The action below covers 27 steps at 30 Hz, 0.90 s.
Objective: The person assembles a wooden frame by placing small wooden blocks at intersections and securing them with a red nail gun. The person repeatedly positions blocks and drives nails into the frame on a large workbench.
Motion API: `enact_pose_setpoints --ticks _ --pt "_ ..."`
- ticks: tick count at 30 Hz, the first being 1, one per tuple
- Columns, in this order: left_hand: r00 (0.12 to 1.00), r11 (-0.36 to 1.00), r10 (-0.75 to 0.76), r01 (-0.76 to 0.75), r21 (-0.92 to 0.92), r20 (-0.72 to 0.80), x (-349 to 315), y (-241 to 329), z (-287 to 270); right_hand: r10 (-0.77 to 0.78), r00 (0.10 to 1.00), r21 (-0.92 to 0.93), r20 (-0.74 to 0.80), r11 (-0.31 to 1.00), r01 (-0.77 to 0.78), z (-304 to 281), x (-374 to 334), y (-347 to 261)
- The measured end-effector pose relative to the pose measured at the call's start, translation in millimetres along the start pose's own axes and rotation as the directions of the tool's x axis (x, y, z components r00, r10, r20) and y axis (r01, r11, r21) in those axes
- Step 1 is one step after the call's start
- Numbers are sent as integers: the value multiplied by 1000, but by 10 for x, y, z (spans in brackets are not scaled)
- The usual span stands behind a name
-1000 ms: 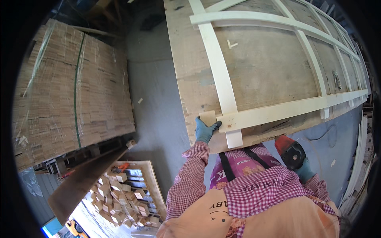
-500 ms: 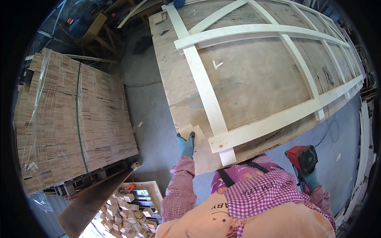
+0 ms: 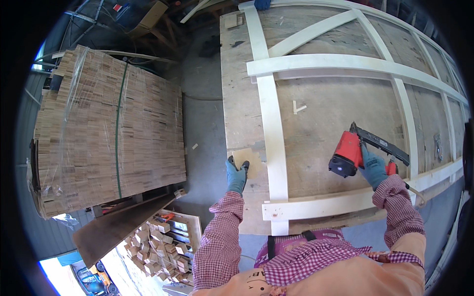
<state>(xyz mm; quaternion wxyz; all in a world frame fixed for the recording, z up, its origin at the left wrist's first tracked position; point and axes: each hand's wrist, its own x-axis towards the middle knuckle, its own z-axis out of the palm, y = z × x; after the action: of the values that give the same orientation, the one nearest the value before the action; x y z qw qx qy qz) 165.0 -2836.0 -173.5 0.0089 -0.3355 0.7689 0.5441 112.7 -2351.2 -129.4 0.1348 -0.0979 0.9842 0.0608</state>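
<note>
My left hand (image 3: 237, 177), in a blue-green glove, grips a small flat square of pale wood (image 3: 243, 158) at the left edge of the wooden worktable (image 3: 247, 116). My right hand (image 3: 374, 169), gloved alike, is wrapped round the handle of a red and black nail gun (image 3: 347, 152). The gun is held above the table, its long black magazine pointing to the right. Under and beside it lies a frame of pale wooden slats (image 3: 277, 148), with crosspieces and a diagonal slat (image 3: 316, 32). Its near left corner is between my two arms.
A wrapped stack of wooden strips (image 3: 98, 133) stands left, a bin of wood blocks (image 3: 158, 251) below it. Two small slats (image 3: 298, 107) and a metal tool (image 3: 438, 147) lie on the tabletop. Another person's dark blue gloved hand (image 3: 262, 4) touches the frame's far corner.
My right hand has lifted the nail gun from beside my body, bringing it forward over the frame. My left hand keeps hold of the wood square. The whole view has shifted and turned.
</note>
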Motion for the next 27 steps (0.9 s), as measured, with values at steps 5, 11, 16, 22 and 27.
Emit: enact_pose_setpoints --ticks 5,11,16,22,27 --pt "999 998 9 -6 -60 45 732 -174 23 -50 999 -50 -5 997 49 635 339 -198" --pt "997 971 58 -68 228 48 1568 161 299 -24 945 -68 326 996 49 20 484 -214" --pt "764 456 644 -433 777 48 1865 806 514 -165 979 89 -118 980 176 -933 1862 -369" --pt "970 882 -86 179 -436 225 2716 1188 1071 -380 884 -156 -273 924 349 -1125 3815 -1146" --pt "944 851 -233 314 -422 233 3217 1350 1276 -276 951 -117 137 949 292 -1105 4326 -1419"
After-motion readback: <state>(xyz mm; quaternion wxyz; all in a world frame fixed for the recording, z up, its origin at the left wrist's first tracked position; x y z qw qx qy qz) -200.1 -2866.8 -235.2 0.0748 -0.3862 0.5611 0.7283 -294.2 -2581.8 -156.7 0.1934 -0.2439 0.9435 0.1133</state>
